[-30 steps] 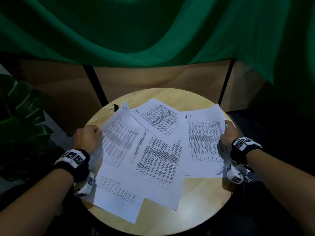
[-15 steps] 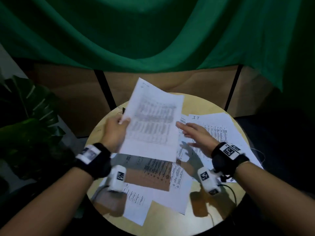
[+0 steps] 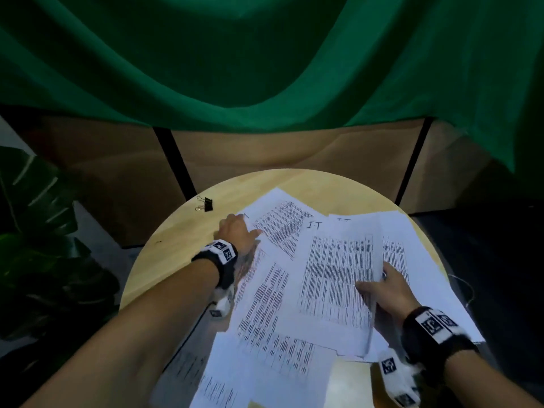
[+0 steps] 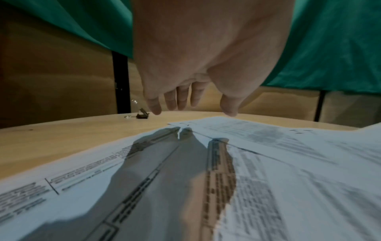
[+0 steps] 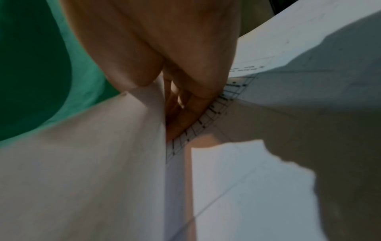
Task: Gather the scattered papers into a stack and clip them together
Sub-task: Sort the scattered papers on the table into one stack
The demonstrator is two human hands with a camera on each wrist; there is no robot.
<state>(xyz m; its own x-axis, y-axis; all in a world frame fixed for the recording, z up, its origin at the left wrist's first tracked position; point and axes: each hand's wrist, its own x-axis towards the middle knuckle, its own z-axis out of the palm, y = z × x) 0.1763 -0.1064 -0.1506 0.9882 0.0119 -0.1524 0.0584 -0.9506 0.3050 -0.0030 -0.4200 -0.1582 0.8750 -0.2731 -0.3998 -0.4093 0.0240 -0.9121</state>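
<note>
Several printed sheets lie overlapping on a round wooden table (image 3: 176, 254). My right hand (image 3: 374, 281) pinches the right edge of one sheet (image 3: 338, 269), thumb on top and fingers beneath, and holds it over the right-hand pile (image 3: 412, 254). The right wrist view shows the pinch (image 5: 164, 97) close up. My left hand (image 3: 247, 228) reaches with straight fingers to the near-left corner of the far sheet (image 3: 282, 219). In the left wrist view this hand (image 4: 191, 107) hovers just over the papers and holds nothing. A black binder clip (image 3: 206, 204) (image 4: 142, 114) lies left of it.
A green curtain (image 3: 265, 69) hangs behind the table above brown panels with black posts (image 3: 173, 163). A leafy plant (image 3: 38, 260) stands to the left. More sheets (image 3: 265, 363) overhang the near edge. Bare wood shows at the table's left and far side.
The sheet my left hand held up has passed to my right hand and come down over the right pile. My left hand has let go and reached to the far sheet.
</note>
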